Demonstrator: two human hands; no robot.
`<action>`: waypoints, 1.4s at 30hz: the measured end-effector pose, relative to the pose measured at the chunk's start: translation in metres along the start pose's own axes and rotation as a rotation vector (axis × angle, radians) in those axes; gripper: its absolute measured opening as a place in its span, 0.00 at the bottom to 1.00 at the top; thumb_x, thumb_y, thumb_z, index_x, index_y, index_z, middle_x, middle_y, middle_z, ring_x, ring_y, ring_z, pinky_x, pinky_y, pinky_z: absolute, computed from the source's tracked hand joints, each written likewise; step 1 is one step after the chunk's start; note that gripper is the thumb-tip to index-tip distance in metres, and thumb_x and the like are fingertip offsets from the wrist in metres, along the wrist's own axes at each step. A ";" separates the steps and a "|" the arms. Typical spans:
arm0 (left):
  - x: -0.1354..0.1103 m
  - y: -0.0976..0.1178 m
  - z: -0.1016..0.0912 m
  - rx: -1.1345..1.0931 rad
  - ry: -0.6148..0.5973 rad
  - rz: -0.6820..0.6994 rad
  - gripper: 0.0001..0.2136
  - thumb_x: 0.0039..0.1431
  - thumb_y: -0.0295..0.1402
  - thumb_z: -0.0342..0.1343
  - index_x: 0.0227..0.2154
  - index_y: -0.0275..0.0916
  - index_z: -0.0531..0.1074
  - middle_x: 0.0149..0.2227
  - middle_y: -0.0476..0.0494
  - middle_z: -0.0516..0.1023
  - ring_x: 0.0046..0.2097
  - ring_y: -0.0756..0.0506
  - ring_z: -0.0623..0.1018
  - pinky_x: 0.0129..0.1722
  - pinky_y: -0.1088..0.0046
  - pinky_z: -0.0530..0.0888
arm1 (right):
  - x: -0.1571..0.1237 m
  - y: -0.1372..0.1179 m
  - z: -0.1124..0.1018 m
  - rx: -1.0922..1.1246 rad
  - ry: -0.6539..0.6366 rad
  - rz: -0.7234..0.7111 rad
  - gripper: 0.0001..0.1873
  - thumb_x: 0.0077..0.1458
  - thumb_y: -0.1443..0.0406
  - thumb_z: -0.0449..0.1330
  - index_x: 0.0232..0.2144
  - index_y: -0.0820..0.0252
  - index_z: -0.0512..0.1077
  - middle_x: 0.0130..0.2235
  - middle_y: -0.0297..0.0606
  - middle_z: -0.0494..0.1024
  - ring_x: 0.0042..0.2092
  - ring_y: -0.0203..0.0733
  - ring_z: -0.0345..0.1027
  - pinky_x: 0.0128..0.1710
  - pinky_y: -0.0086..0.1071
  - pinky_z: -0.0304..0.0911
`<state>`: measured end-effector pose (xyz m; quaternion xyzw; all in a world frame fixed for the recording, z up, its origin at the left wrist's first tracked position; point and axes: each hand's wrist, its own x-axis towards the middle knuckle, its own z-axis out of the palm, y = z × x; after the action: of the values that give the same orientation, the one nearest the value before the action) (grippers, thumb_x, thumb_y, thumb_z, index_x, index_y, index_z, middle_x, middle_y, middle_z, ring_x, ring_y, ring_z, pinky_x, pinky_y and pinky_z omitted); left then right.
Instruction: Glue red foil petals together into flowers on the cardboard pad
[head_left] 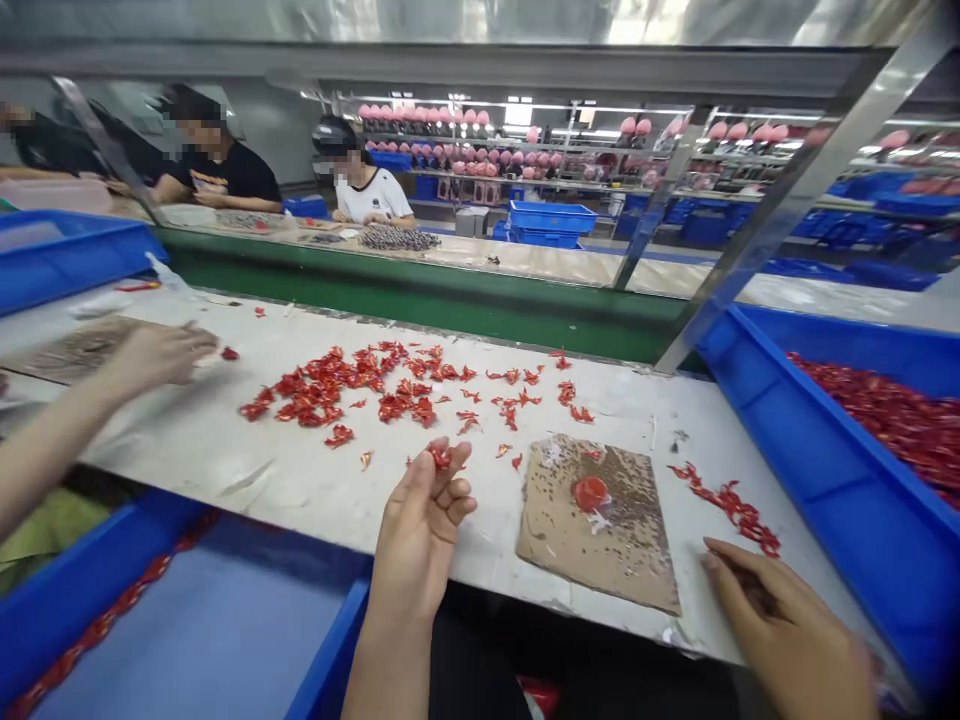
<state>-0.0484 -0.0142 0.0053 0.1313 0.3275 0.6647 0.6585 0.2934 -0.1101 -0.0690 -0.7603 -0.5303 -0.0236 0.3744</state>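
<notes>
My left hand (424,530) is raised over the near edge of the white worktable, palm up. Its thumb and fingertips pinch a small red petal-like piece (440,458). My right hand (787,625) is low at the table's right side, thumb and forefinger tips close together; whatever they hold, if anything, is hidden. Just beyond it lies a short row of red pieces (739,515). Between my hands is a worn brown cardboard square (637,550) with a round red blob (591,492) and whitish smears. Loose red pieces (322,385) are scattered past my left hand.
At the left, a co-worker's hand (161,355) reaches over the table (247,450) near another board. A blue bin (795,450) full of red pieces stands at the right. Another blue bin (330,650) is below the table's edge. Metal posts (787,200) and a green strip (420,295) border the back.
</notes>
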 end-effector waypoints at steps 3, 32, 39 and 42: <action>-0.003 -0.021 0.002 0.157 -0.057 0.044 0.14 0.58 0.41 0.67 0.42 0.37 0.82 0.48 0.38 0.81 0.33 0.51 0.77 0.30 0.79 0.78 | 0.002 -0.010 -0.005 -0.052 -0.044 0.062 0.26 0.57 0.41 0.57 0.43 0.51 0.79 0.43 0.37 0.82 0.38 0.47 0.74 0.38 0.38 0.66; -0.005 -0.033 0.007 0.324 -0.053 0.070 0.12 0.57 0.38 0.67 0.43 0.42 0.77 0.40 0.41 0.85 0.40 0.48 0.81 0.39 0.76 0.73 | 0.044 -0.118 -0.002 0.258 -0.396 0.058 0.22 0.56 0.45 0.63 0.41 0.54 0.81 0.44 0.40 0.82 0.44 0.48 0.76 0.38 0.32 0.71; -0.002 -0.026 0.008 0.097 -0.097 -0.031 0.12 0.48 0.32 0.73 0.34 0.40 0.77 0.37 0.45 0.85 0.35 0.46 0.84 0.40 0.71 0.81 | 0.049 -0.124 0.000 0.321 -0.392 0.103 0.18 0.59 0.49 0.62 0.39 0.55 0.81 0.44 0.40 0.81 0.45 0.47 0.74 0.41 0.34 0.67; 0.002 -0.025 0.006 0.080 -0.108 -0.094 0.16 0.44 0.30 0.76 0.33 0.40 0.74 0.38 0.42 0.85 0.38 0.43 0.85 0.40 0.70 0.82 | 0.049 -0.131 0.002 0.380 -0.416 0.095 0.15 0.61 0.52 0.61 0.39 0.56 0.80 0.42 0.38 0.81 0.44 0.44 0.72 0.41 0.34 0.66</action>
<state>-0.0251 -0.0128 -0.0063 0.1779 0.3235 0.6115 0.6998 0.2063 -0.0497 0.0226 -0.6891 -0.5543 0.2502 0.3941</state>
